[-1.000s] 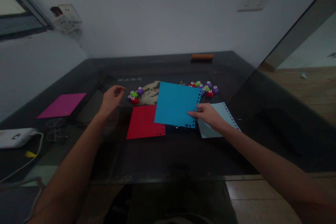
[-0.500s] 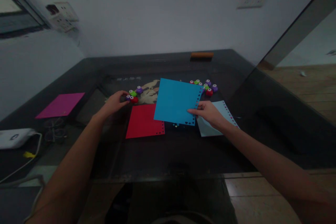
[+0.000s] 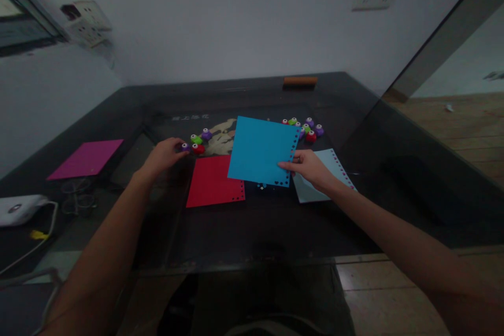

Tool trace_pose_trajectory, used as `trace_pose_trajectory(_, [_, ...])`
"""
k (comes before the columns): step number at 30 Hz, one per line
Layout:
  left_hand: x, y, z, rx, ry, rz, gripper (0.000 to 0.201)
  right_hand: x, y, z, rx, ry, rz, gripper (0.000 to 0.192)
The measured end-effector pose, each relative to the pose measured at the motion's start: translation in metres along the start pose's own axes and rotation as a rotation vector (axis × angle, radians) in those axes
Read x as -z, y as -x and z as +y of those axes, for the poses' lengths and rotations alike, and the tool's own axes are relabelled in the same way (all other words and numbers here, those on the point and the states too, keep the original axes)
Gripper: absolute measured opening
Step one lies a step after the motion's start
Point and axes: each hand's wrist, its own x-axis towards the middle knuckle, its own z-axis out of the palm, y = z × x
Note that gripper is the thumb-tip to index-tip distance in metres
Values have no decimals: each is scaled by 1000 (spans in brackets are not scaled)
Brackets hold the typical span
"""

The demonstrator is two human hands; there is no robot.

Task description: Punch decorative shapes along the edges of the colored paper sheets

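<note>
- The thin, stiff sky-blue sheet with small punched shapes along two edges (image 3: pixel 260 152) is up off the table, tilted, between the person's hands and not laid down
- The right hand (image 3: pixel 309 167) holds its right edge, thumb in front, fingers behind
- The left hand (image 3: pixel 163 155) has thumb and forefinger narrowed around a small, rounded, glossy purple figure with a white bulging eye (image 3: pixel 186 147), seemingly in a pinch
- Just beside it sit three similar figures, one green (image 3: pixel 196 139), one red (image 3: pixel 199 149), one purple (image 3: pixel 207 134); I'd judge this sorting only partly done
- More eyed figures (image 3: pixel 306 129) stand in a loose bunch behind the blue sheet, on the right, apparently left to handle
- A matt red punched sheet (image 3: pixel 208 184) and a pale blue one (image 3: pixel 315 191) already lie flat, with no figures visible on them
- A smooth magenta sheet (image 3: pixel 86 160) lies well apart, far left
- Beneath everything, a dark, glossy tabletop (image 3: pixel 255 231); at its back, a brown cylinder (image 3: pixel 300 81)
</note>
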Motion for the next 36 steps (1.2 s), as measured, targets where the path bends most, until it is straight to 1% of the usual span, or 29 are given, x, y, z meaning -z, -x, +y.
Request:
trace_pose_trajectory(3, [6, 2, 2, 52, -11, 72, 34, -1, 1, -1, -3, 11, -2, 20])
trace_pose_trajectory(6, [14, 4, 14, 101, 10, 174, 34, -1, 1, -3, -14, 11, 16, 21])
trace_pose_trajectory(9, [21, 8, 36, 113, 132, 271, 30, -1, 0, -2, -5, -16, 16, 22])
trace_pose_trajectory(12, [22, 11, 61, 139, 272, 283, 30, 0, -2, 0, 23, -52, 25, 22])
trace_pose_trajectory(14, [20, 13, 76, 120, 381, 267, 31, 0, -3, 0, 43, -72, 37, 22])
trace_pose_trajectory(16, [16, 16, 92, 76, 550, 204, 32, 0, -3, 0, 64, -99, 48, 23])
trace_pose_trajectory(19, [10, 23, 117, 6, 783, 66, 35, -1, -2, -5, 69, -145, 91, 25])
trace_pose_trajectory(22, [7, 33, 144, -57, 882, -60, 37, -2, 1, -12, 58, -197, 139, 28])
trace_pose_trajectory(24, [5, 39, 162, -91, 897, -145, 39, -2, 3, -16, 54, -236, 163, 28])
trace_pose_trajectory(27, [0, 49, 187, -48, 967, -232, 38, -4, 3, -17, 59, -284, 189, 28])
trace_pose_trajectory(29, [-4, 57, 201, -30, 1074, -333, 37, -8, 3, -16, 63, -308, 205, 30])
trace_pose_trajectory(31, [-8, 67, 213, -8, 1191, -381, 35, -12, 3, -13, 62, -338, 216, 31])
trace_pose_trajectory(33, [-12, 77, 220, 54, 1280, -430, 36, -17, 3, -10, 58, -374, 206, 31])
trace_pose_trajectory(36, [-17, 87, 222, 148, 1428, -527, 40, -22, 6, -7, 47, -397, 180, 31])
